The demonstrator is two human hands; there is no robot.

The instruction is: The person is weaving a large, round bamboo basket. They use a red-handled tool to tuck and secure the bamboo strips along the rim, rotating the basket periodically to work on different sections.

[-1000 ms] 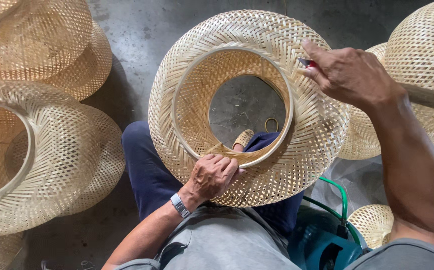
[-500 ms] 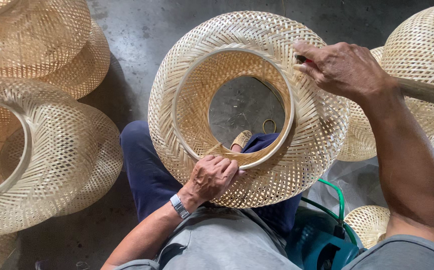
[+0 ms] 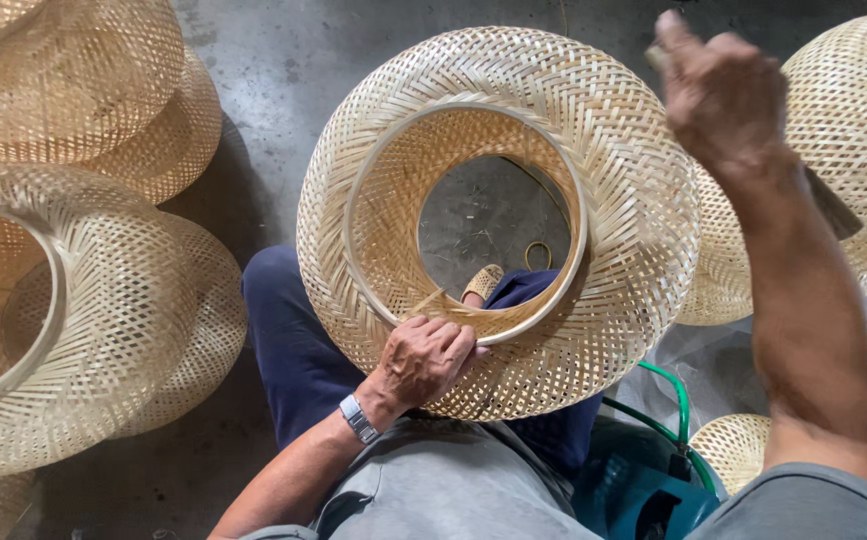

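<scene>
I sit on the floor (image 3: 283, 60) with a large woven bamboo shade (image 3: 498, 220) propped on my lap, its round opening facing me. My left hand (image 3: 425, 358) grips the near edge of the shade's inner hoop (image 3: 373, 290), fingers curled over the rim and thumb beneath, holding it steady against my knee. The change is in my right hand (image 3: 718, 95): a moment ago it rested on the far right rim of the shade, pressed against the weave with a small tool pinched in its fingers; now it has lifted clear, up and to the right of the shade, touching nothing. Its fingers are bunched loosely together; whether they still pinch the tool I cannot tell, since the hand is blurred. A dark flat handle (image 3: 833, 205) shows behind my right forearm, right of the shade. So the shade is held by the left hand alone, and the contact at its far rim has broken off. Through the shade's opening I see my sandalled foot (image 3: 481, 283) and a small yellow ring (image 3: 539, 256) on the floor. Left of the shade lie more woven shades (image 3: 83, 300), stacked and on their sides; another (image 3: 853, 130) sits right of it. Below and right of the shade are a green hose (image 3: 678, 400) and a teal machine (image 3: 643, 495).
</scene>
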